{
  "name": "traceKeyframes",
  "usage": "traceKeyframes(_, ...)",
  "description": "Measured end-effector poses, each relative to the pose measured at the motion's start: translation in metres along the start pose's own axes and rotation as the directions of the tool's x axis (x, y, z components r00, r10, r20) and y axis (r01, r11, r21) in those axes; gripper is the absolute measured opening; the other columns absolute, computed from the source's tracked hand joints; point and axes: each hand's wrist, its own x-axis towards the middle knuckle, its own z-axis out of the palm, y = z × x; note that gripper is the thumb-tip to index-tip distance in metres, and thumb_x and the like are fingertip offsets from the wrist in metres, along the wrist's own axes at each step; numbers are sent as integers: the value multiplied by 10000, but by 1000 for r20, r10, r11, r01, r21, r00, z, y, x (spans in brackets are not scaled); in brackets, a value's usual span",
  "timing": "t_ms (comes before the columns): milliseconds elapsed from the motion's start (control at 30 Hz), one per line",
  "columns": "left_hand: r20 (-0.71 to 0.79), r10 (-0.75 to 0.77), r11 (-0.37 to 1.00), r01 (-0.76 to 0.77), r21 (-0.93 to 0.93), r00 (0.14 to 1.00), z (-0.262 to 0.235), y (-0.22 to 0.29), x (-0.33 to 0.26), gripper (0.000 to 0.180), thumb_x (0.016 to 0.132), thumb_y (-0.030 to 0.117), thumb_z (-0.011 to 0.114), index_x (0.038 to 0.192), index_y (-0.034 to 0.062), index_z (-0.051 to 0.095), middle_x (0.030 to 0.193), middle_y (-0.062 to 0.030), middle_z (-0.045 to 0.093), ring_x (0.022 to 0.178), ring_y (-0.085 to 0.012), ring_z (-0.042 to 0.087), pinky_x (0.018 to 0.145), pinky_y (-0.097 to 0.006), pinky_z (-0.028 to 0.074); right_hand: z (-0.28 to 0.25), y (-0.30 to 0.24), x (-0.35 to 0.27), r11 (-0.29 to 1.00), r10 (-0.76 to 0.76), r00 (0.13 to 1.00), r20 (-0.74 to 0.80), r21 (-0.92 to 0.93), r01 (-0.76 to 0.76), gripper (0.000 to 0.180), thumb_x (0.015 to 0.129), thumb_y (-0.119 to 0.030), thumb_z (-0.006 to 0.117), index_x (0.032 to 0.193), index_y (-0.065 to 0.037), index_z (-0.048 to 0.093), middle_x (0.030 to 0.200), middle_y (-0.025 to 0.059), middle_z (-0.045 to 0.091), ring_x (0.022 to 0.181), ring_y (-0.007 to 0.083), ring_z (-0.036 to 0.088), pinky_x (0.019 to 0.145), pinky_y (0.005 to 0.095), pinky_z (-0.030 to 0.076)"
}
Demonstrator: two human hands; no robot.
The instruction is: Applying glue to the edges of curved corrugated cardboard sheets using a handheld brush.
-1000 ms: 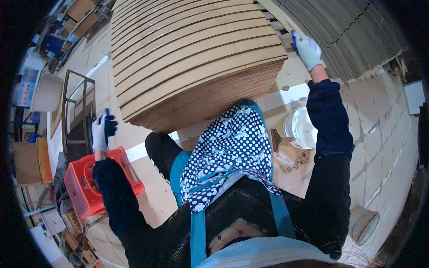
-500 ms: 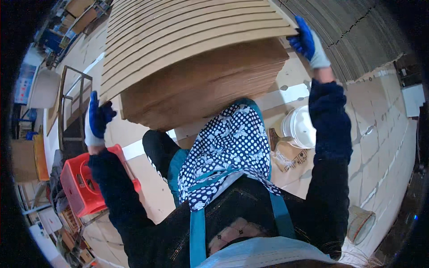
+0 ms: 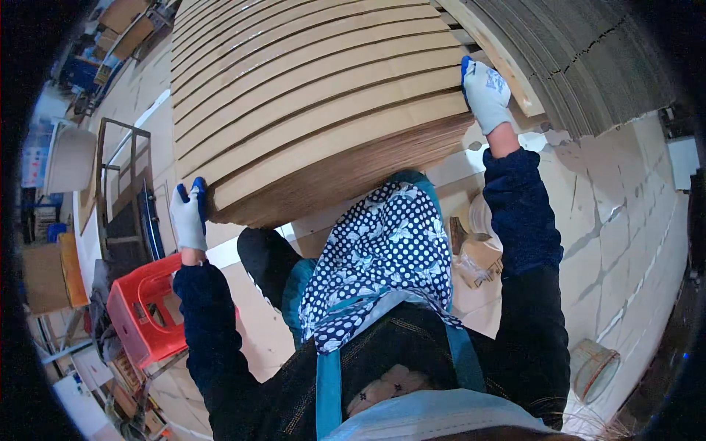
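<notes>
**Both hands on a big cardboard stack, one at each side**

So the step in hand looks like steadying or lining up the tall stack of brown cardboard sheets (image 3: 316, 106), which sits right in front of the person, top sheets staggered like shingles. The gloved left hand (image 3: 190, 220) is at the near left corner, thumb and a finger slightly parted; can't tell if it's pinching any board. The gloved right hand (image 3: 485, 94) is against the right edge, fingers mostly hidden, so no idea whether those are pinching or just pressed there. I'd say the next move calls for even pressure from both sides, so the staggered sheets don't skew.

Containers: a white bucket (image 3: 478, 214) sits partly behind the right forearm, contents hidden. Near it is a piece of printed cardboard (image 3: 479, 261). Further back at lower right there's a round tub (image 3: 594, 371); can't make out what's in it. Same for the brown carton (image 3: 45, 272) way over left, past the red plastic stool (image 3: 147, 316).
</notes>
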Motion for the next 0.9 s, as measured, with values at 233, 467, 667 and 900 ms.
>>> traceKeyframes(233,115,-114,993,110,41,987,-16,8,5,198,850,239,599,828,43,583,676,22,524,542,-39,426,458,-183,328,1,10,2,991,-122,988,-98,44,126,465,898,-411,348,741,-77,631,730,170,625,678,353,599,622,465,456)
traceKeyframes(467,-48,-31,975,19,-222,998,-33,29,28,307,865,218,566,1122,52,574,792,10,566,620,-32,489,548,-170,389,-31,22,38,1000,-21,998,-62,20,23,435,906,-394,373,801,-74,648,753,183,625,686,356,593,611,472,450)
traceKeyframes(667,137,-225,921,257,-294,965,17,-2,58,330,834,403,554,934,91,590,774,-70,588,654,-157,519,594,-322,419,26,-18,35,988,-92,995,-36,118,96,564,893,-474,334,793,-11,641,808,237,612,767,385,590,713,464,450)
traceKeyframes(900,-257,115,912,0,410,960,37,-13,43,381,791,391,599,792,13,555,679,-130,571,584,-221,504,559,-387,406,19,-25,31,966,94,995,-28,246,-85,579,889,-469,335,771,16,629,837,244,609,792,388,590,739,456,451)
